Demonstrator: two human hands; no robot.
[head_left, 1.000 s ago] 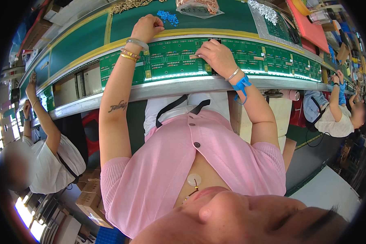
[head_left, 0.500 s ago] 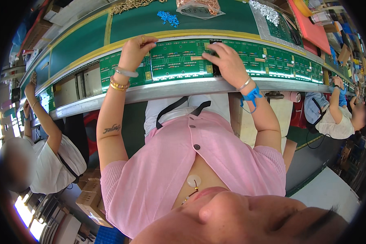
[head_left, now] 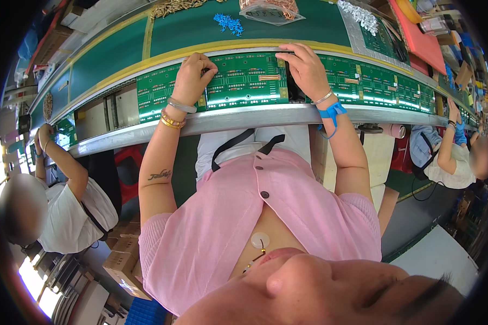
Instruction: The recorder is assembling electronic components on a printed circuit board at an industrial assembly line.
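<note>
A green circuit board point(head_left: 238, 92) with small resistors and a copper-coloured strip lies in the metal rail in front of me. My left hand point(head_left: 194, 79) is closed at its left end, fingers curled down beside the joint with another green board point(head_left: 156, 93). Whatever those fingers hold is hidden. Over the far right corner, my right hand point(head_left: 309, 71) reaches across the dark gap between boards. Its fingers are stretched and apart, with nothing visible in them. A blue strap point(head_left: 331, 112) wraps the right wrist.
Beyond the rail lie blue small parts point(head_left: 229, 25), a clear bag of copper-coloured parts point(head_left: 270, 11), brass-coloured parts point(head_left: 181, 6) and white parts point(head_left: 359, 18). More boards point(head_left: 387, 89) line the rail rightward. Co-workers sit at left point(head_left: 73, 216) and right point(head_left: 444, 165).
My left hand has shifted slightly right and down, its fingers curling; the small blue piece at its fingertips no longer shows. My right hand has moved up, its fingers leaving the copper-coloured strip.
</note>
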